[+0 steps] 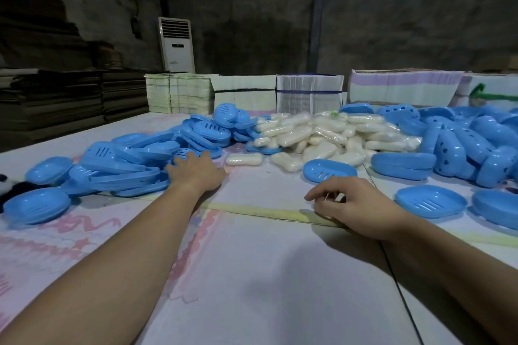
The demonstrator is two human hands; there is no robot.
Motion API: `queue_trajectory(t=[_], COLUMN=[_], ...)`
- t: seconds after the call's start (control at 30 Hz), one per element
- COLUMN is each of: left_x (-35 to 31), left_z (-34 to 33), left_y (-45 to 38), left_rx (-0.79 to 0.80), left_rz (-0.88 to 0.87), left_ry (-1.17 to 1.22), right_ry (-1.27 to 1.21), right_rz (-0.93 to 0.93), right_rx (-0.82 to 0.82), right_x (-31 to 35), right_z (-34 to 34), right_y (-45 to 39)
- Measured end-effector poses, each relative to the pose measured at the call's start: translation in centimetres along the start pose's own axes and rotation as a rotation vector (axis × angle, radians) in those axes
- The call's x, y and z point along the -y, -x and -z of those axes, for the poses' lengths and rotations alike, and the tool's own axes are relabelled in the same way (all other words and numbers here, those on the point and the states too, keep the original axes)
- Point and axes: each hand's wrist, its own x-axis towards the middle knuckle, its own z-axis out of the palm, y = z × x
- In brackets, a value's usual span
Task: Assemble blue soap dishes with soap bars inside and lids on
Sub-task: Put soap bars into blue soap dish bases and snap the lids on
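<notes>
A pile of blue slotted dish parts point(157, 145) covers the table's left side. My left hand point(194, 169) reaches into its right edge, fingers spread on the parts, gripping nothing that I can see. White wrapped soap bars point(322, 131) are heaped at the centre back, and one loose bar point(244, 159) lies in front of them. My right hand point(353, 204) rests on the table with fingers loosely curled, empty. Just beyond it sits a blue slotted tray point(329, 170). An assembled closed dish point(402, 165) lies to the right of that.
More blue dish shells point(471, 134) are piled at the far right, with open trays point(430, 201) nearer. Stacked paper bundles and boxes point(308, 92) line the table's back edge. A panda toy point(8, 186) sits at the left edge. Flat cardboard point(56, 98) is stacked beyond.
</notes>
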Motion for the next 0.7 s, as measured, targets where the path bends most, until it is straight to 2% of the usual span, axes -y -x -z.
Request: queue_trajectory(t=[0.17,0.3,0.5,0.7], left_x=[-1.5,-2.7,-2.9,-4.6], left_z=[0.9,1.5,0.6,0.9], left_y=[1.0,1.8,2.3,3.6], left_rx=[-0.050,-0.164,0.036,-0.065], left_rz=[-0.113,-0.270,-0.262,-0.507], left_ry=[-0.049,0.101,0.071,0.283], right_ry=[0.005,0.023,0.010,0.001], right_rz=[-0.010,-0.008,-0.016,-0.031], right_rx=[-0.009,0.000,-0.012,-0.020], right_x=[-0.4,-0.5,-0.6,-0.8], right_z=[-0.1,-0.1,0.1,0.2], right_y=[-0.1,-0.2,-0.3,-0.3])
